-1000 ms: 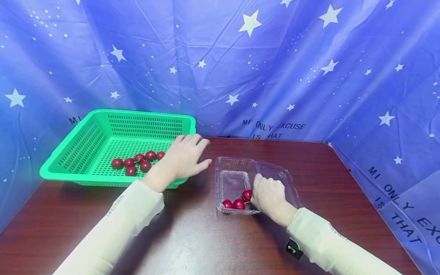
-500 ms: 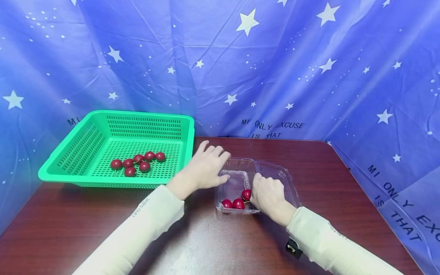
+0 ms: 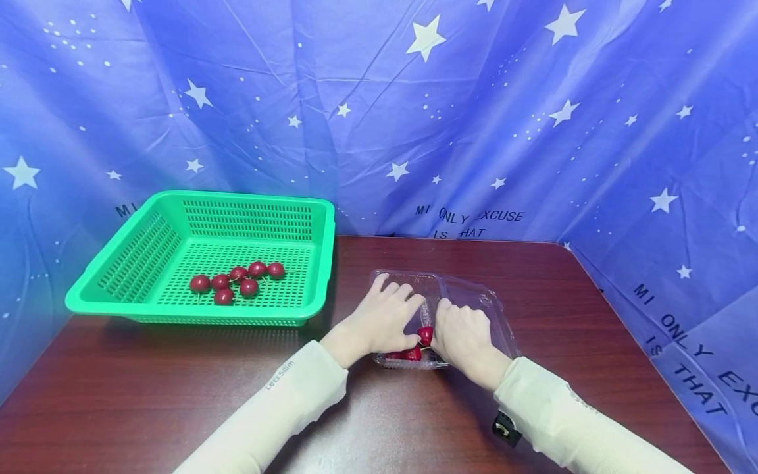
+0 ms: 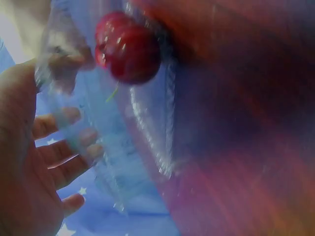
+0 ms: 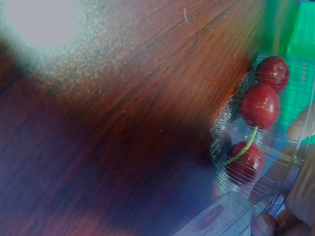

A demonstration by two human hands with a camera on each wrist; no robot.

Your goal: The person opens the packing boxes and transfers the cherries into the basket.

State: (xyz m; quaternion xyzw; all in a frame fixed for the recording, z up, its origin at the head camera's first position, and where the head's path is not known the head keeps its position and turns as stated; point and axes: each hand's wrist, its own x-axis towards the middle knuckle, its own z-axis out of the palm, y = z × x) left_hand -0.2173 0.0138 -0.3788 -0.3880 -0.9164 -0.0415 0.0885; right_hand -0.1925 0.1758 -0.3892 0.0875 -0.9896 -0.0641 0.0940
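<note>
My left hand (image 3: 385,322) hovers over a clear plastic clamshell box (image 3: 408,364), fingers spread and holding nothing. In the left wrist view its fingers (image 4: 66,167) show beyond the box wall, loosely bent. My right hand (image 3: 464,332) grips the box's right side near the hinge, fingers curled over the rim. The lid (image 3: 494,309) lies folded out to the right, partly behind that hand. Inside the box are 3 red cherries (image 5: 260,106) at its near side, one with a green stem. The left hand partly covers them in the head view.
A green slotted plastic basket (image 3: 195,309) stands at the left of the brown wooden table (image 3: 379,421), with several red cherries (image 3: 221,282) on its floor. A blue star-patterned curtain (image 3: 379,131) hangs behind and to the right.
My left hand has moved right, from over the basket's right end to over the plastic box. The right hand keeps its grip on the box, and the cherries have stayed put.
</note>
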